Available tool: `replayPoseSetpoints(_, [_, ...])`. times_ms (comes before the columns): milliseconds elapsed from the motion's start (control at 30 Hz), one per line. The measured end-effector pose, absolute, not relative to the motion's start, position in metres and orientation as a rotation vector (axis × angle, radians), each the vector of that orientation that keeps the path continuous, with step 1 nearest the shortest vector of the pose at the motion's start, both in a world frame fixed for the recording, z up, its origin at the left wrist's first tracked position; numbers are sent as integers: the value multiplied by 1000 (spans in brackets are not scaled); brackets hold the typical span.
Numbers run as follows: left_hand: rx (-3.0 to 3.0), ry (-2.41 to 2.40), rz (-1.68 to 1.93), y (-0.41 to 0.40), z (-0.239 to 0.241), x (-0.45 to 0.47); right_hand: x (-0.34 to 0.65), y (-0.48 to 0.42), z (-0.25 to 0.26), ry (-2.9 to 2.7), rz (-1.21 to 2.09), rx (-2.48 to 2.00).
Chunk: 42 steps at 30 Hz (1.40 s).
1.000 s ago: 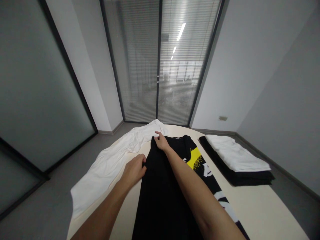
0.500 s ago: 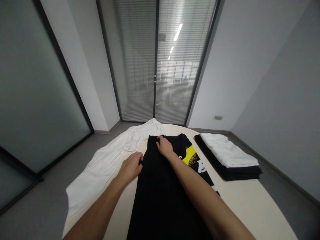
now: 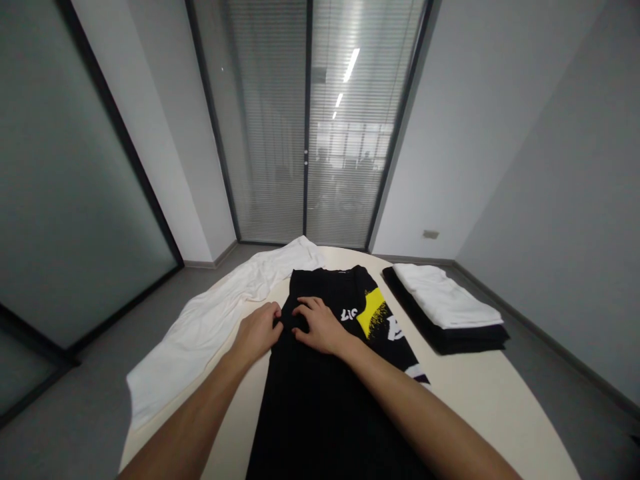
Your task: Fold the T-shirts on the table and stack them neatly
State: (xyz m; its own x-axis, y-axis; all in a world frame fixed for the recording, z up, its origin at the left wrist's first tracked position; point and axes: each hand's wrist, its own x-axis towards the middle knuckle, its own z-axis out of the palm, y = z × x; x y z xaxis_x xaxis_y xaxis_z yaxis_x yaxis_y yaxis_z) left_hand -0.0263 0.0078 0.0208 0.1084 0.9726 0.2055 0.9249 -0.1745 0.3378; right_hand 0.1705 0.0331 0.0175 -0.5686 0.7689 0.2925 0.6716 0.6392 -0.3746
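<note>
one black shirt with yellow and white print lies lengthwise on the table, strips of pale tabletop along both sides. at its left edge, the left hand has thumb and fingers curled close; whether they pinch cloth, i cannot tell. the right hand lies over the shirt, fingers spread. a white garment follows the table's left rim; folded clothes sit right.

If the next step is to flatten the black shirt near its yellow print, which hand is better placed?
Right, I think. The right hand is spread over the black shirt, nearer the yellow print. The left hand is farther away, at the shirt's left edge, with curled fingers.
</note>
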Motion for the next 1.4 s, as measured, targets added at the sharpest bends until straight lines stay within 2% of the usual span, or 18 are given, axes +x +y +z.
replayPoseSetpoints(267, [2240, 1922, 564, 6, 25, -27, 173, 30, 17, -2373, 148, -1016])
replayPoseSetpoints(533, [2172, 1897, 591, 5, 24, -29, 184, 28, 10, -2454, 364, -1088])
replayPoseSetpoints(733, [2035, 1973, 647, 7, 24, -25, 186, 27, 14, -2588, 408, -1050])
replayPoseSetpoints(967, [1995, 2076, 648, 11, 16, -22, 182, 26, 14, -2471, 422, -1164])
replayPoseSetpoints(1067, [1914, 2045, 813, 13, 13, -21, 181, 26, 11, -2447, 392, -1197])
replayPoseSetpoints(1200, [1803, 1774, 1131, 17, 4, -16, 180, 29, 8, -2421, 426, -1175])
replayPoseSetpoints(1400, [1534, 1406, 1373, 12, 1, 6, 179, 41, 8, -2017, 559, -1188])
